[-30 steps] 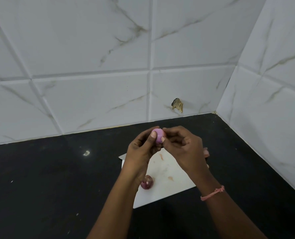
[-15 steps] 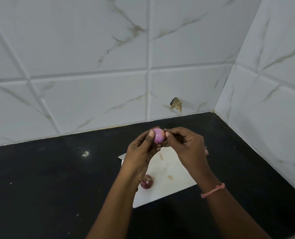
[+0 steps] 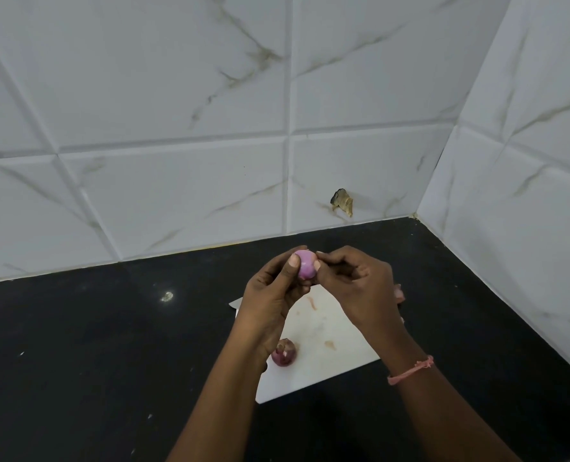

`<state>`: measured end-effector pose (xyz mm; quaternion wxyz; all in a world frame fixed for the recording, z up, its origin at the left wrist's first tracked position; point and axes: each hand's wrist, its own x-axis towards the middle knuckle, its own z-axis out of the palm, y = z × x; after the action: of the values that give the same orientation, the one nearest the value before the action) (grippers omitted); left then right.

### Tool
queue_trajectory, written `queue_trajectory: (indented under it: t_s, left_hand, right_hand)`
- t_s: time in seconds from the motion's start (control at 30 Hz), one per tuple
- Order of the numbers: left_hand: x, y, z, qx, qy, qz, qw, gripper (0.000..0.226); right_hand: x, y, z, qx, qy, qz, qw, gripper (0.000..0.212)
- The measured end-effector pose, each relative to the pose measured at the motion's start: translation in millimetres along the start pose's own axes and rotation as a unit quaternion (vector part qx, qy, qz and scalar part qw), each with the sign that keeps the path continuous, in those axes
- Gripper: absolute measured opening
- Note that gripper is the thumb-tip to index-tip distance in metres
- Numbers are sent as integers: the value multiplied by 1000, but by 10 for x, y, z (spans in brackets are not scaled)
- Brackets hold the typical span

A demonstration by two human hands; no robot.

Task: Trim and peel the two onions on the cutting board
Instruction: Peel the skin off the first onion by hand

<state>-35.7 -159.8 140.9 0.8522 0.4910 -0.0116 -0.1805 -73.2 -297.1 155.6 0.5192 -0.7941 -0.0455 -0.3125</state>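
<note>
A small pink peeled onion is held up above the white cutting board. My left hand grips it from the left, thumb on its front. My right hand pinches at its right side with the fingertips. A second onion, still in its dark red skin, lies on the board's near left part, just under my left wrist. Pinkish bits show behind my right hand at the board's far right; what they are I cannot tell.
The board lies on a black countertop in a corner of white marble-look tiled walls. A chipped hole marks the back wall low down. Small specks dot the counter.
Both hands stay together on the pink onion, with only a slight shift of the fingers around it. The onion on the board has not moved.
</note>
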Motion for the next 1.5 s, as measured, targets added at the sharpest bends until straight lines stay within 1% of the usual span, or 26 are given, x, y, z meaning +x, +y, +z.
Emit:
queue_trajectory:
  t_s: [0.07,0.17,0.3,0.37,0.43,0.5,0.6,0.77,0.83,0.97,1.13,1.27,1.33,1.4,1.5]
  left_hand:
    - [-3,2,6,-2,0,1,1000,38]
    - [-2,8,21,-12,-4,7,1000,34]
    - [-3,15,17,-18,-5,10,1000,27]
    - [-6,24,17,-18,-1,10,1000,27]
    - [-8,31,18,-16,4,20,1000,32]
    - [-18,37,19,-18,3,28,999,37]
    - [-34,51,25,-36,-6,23,999,40]
    - [-30,64,38,-34,-10,23,999,36]
    - [-24,57,36,-28,-5,23,999,40]
    - [-27,38,25,-28,1,20,999,41]
    - [-40,36,15,9,8,17,1000,46]
    - [-22,49,18,1,-3,2,1000,35]
    - [-15,64,15,-13,-12,-13,1000,29]
    - [-12,76,12,-28,-22,-23,999,30]
    - [-7,86,1,-52,-20,-29,998,32]
  right_hand:
    - [-6,25,0,-12,0,5,1000,10]
    - [-5,74,5,-33,7,24,999,15]
    - [4,59,19,10,13,47,999,10]
    - [-4,8,22,14,-5,38,999,11]
    - [-18,-29,40,2,-27,30,999,14]
    - [-16,-28,51,-22,-24,18,999,13]
    - [-7,21,43,-46,-14,-3,999,8]
    - [-28,51,44,-94,-19,-44,994,13]
    - [-35,91,58,-133,-18,-63,989,16]
    - [-47,189,88,-225,-25,-86,970,19]
    - [-26,199,92,-223,-58,-71,971,13]
    - [21,183,31,-200,-51,-32,978,8]
    - [40,199,1,-190,-37,-7,981,7]
    - [53,220,-30,-190,-9,11,982,7]
    - [62,263,-84,-173,37,50,983,13]
